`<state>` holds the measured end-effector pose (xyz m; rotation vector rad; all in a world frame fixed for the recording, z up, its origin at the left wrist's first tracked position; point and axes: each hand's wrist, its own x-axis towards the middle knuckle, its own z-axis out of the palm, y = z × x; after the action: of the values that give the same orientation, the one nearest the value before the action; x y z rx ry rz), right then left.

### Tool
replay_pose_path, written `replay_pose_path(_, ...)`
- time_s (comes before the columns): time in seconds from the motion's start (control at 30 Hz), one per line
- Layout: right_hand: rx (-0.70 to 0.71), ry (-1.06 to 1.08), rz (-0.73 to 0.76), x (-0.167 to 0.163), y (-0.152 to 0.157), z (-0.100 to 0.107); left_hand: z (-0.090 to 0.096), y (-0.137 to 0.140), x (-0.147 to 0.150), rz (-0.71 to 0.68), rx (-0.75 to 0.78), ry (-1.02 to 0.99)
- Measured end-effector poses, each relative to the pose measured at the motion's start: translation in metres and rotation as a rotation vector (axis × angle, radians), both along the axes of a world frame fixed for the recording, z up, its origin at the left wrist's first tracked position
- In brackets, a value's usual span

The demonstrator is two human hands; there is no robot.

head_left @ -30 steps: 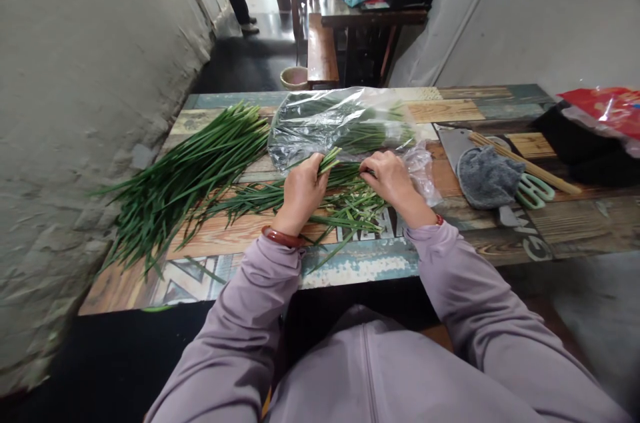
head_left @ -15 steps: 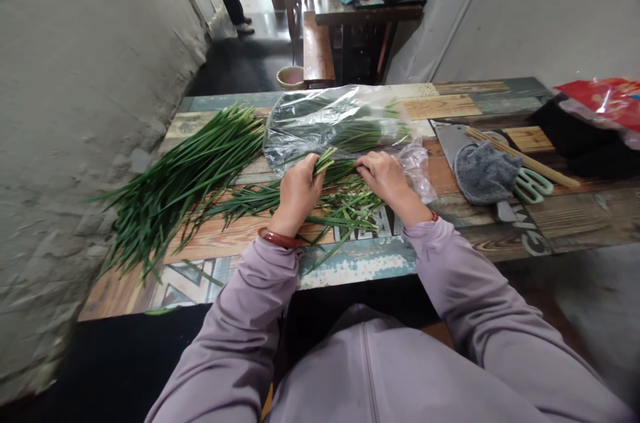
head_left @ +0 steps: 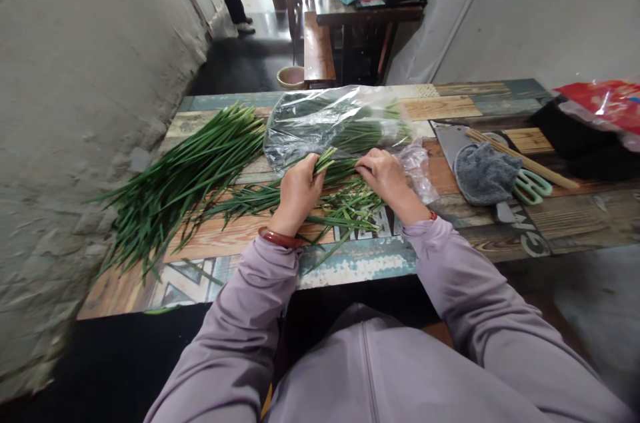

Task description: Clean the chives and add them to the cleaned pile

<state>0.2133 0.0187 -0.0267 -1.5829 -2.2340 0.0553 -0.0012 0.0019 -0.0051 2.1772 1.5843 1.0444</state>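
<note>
Left hand: (head_left: 300, 190) our fingers are closed round a small bunch (head_left: 326, 160), its pale ends poking up past the thumb, over the middle of the surface (head_left: 575, 226).
Right hand: (head_left: 385, 176) our thumb and fingertips are narrow over the stalks; whether they pinch one, we cannot tell.
Pile: (head_left: 200, 163) towards the left edge, laid fairly even, pale ends towards the far edge; we judge this portion done.
Loose stalks: (head_left: 250, 200) beneath and beside our left hand; probably left to deal with, along with the bunch.
Scraps: (head_left: 360, 210) short, pale bits between our hands and the near edge, suggesting the work is well begun.
Bag: (head_left: 330, 118) by the far edge, chives visible inside; whether these are finished or waiting, we cannot tell.
</note>
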Motion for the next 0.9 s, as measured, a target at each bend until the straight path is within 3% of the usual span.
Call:
replay_pose_path(0.13,0.046,0.068,-0.021,0.001,0.003,-0.003,0.001,-0.001,0.0,0.007,0.001,0.035)
replay_pose_path(0.3,0.045,0.229,0.062,0.006,0.007,-0.01,0.003,-0.002,0.0,0.024,-0.023,0.092)
replay_pose_path(0.47,-0.025,0.098,0.124,0.008,0.003,-0.007,0.004,-0.002,0.0,0.024,-0.02,0.102)
replay_pose_path(0.9,-0.063,-0.032,0.054,0.003,-0.005,0.001,0.004,-0.005,0.002,0.048,-0.055,0.153)
